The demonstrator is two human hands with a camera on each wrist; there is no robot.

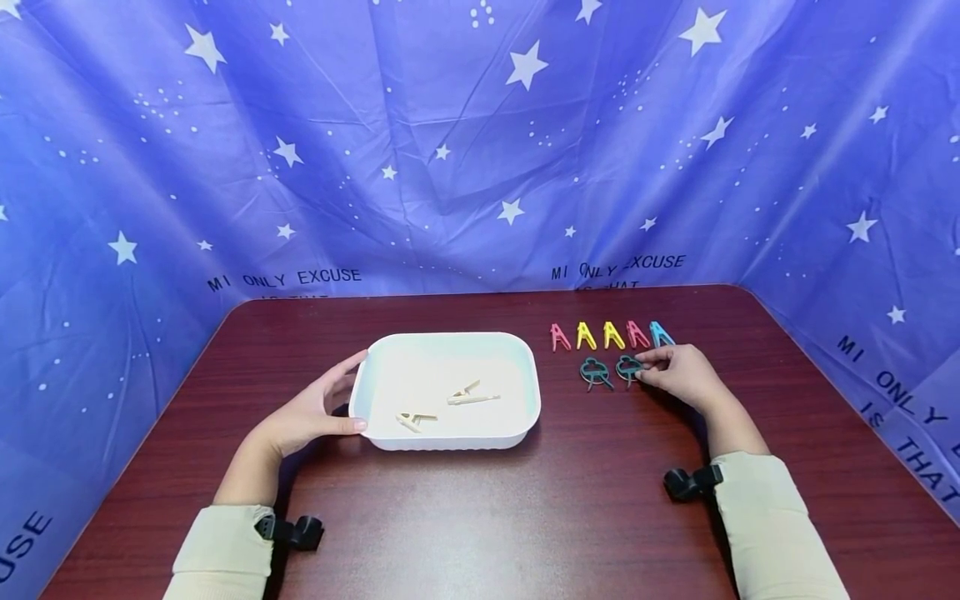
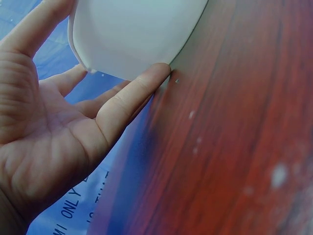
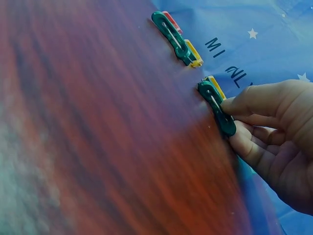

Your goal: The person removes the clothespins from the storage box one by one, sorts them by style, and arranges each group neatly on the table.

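My left hand [image 1: 307, 412] spreads around the left end of a white tray [image 1: 450, 443], its thumb at the front corner and fingertips at the back one. In the left wrist view, fairly straight fingers touch the tray's wall. Two beige clothespins [image 1: 472, 395] lie apart inside the tray. My right hand [image 1: 682, 375] pinches the right edge of a dark green round clip [image 1: 628, 367] between thumb and fingers, low over the table. A matching round green clip [image 1: 595, 372] lies just to its left.
Behind the green clips stretches a row of pink, yellow and blue clothespins [image 1: 612, 335]. The dark red wooden table [image 1: 480, 517] ends at a blue star-printed curtain [image 1: 442, 167] at the back and sides. Each sleeve [image 1: 772, 517] carries a black wrist camera [image 1: 682, 483].
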